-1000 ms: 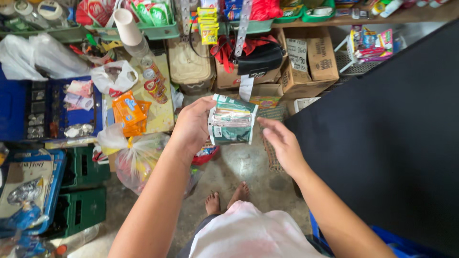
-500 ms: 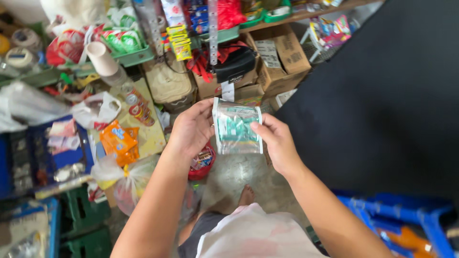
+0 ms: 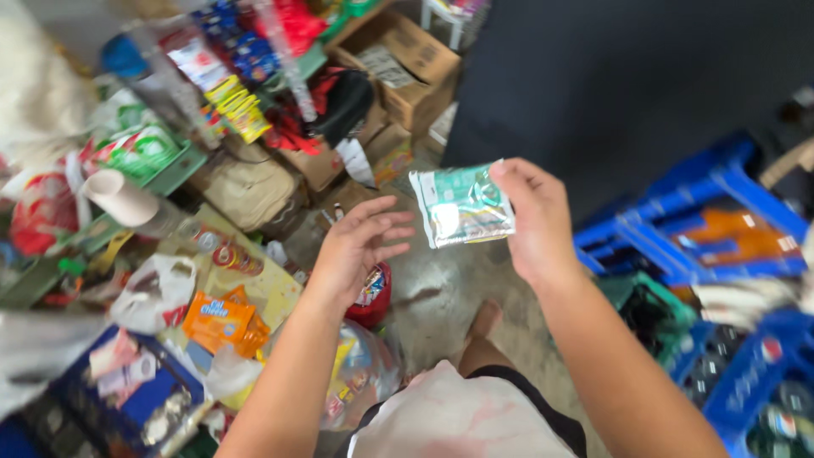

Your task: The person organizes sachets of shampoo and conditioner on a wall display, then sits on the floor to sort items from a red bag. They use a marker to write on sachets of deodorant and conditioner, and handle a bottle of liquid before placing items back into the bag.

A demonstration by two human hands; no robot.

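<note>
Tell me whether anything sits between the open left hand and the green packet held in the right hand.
Nothing visible does. The left hand is open beside the green packet, with only a bare gap between them; the right hand grips the packet's far edge.

The flat plastic sachet pack [image 3: 462,205] is pale green and silver, with a white strip along one edge. The small snack bag [image 3: 219,321] is bright orange with white and blue marks. The stacked plastic crates [image 3: 704,212] are blue, and one packet inside them is orange. The cardboard boxes [image 3: 407,72] are brown. The hanging strip of small packets [image 3: 240,108] is yellow. The concrete floor [image 3: 441,293] is grey. The shirt [image 3: 462,420] is white with faint pink marks.
</note>
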